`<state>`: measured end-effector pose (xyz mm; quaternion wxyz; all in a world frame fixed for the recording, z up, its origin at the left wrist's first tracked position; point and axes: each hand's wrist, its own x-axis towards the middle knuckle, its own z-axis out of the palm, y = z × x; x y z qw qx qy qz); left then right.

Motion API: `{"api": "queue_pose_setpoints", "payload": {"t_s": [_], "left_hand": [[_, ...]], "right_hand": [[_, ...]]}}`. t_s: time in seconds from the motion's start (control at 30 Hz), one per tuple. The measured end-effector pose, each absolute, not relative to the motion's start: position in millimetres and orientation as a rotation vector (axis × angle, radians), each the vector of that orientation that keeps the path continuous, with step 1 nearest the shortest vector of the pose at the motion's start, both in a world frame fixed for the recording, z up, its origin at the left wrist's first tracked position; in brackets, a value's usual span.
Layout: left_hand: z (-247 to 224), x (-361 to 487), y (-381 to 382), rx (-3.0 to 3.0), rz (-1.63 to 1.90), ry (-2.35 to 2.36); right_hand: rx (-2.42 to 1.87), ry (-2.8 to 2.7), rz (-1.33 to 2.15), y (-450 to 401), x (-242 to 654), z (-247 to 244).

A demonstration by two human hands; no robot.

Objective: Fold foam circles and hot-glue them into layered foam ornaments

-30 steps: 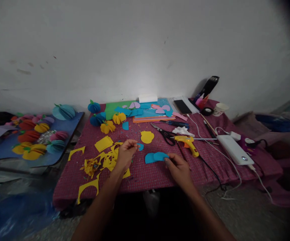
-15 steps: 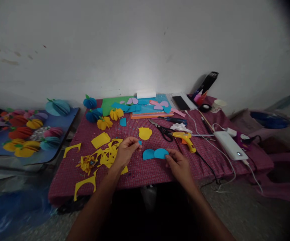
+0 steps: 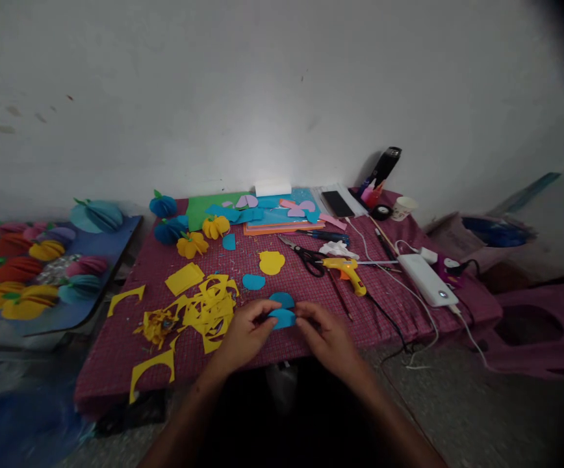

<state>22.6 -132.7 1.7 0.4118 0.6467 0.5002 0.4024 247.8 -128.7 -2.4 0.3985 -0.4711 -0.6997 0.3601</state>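
Observation:
Just above the front of the table, my left hand (image 3: pixel 247 330) pinches the left side of a blue paper piece (image 3: pixel 282 319), which looks like a folded disc with a darker upper half and a lighter lower half. My right hand (image 3: pixel 325 330) has thumb and fingers closed at the right edge of the same piece. Beyond them lies another blue paper cutout (image 3: pixel 253 281), flat on the cloth. A stack of yellow paper cutouts (image 3: pixel 271 262) sits farther back, and a small blue piece (image 3: pixel 229 242) rests to its left.
Yellow scraps (image 3: pixel 208 309) spread left of my hands. To the right lie scissors (image 3: pixel 306 257), a yellow glue gun (image 3: pixel 345 269), a pencil (image 3: pixel 341 296) and a white power bank (image 3: pixel 427 281) with cables. Finished paper pumpkins (image 3: pixel 192 245) stand at the back left.
My hands have come together around one blue piece. A blue cutout now lies on the cloth beyond them. The view has shifted slightly to the right.

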Motion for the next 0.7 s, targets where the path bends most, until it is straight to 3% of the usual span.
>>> {"api": "queue_pose_setpoints", "payload": {"t_s": [0.23, 0.5, 0.7], "left_hand": [[-6, -3, -158, 1.811, 0.912, 1.417], [-11, 17, -158, 2.263, 0.793, 1.224], [-13, 21, -156, 2.456, 0.579, 1.296]], "right_hand": [[-1.775, -1.864, 0.171, -55, 353, 2], [-2.14, -2.067, 0.252, -22, 360, -18], [-2.036, -1.854, 0.409, -23, 367, -19]]}}
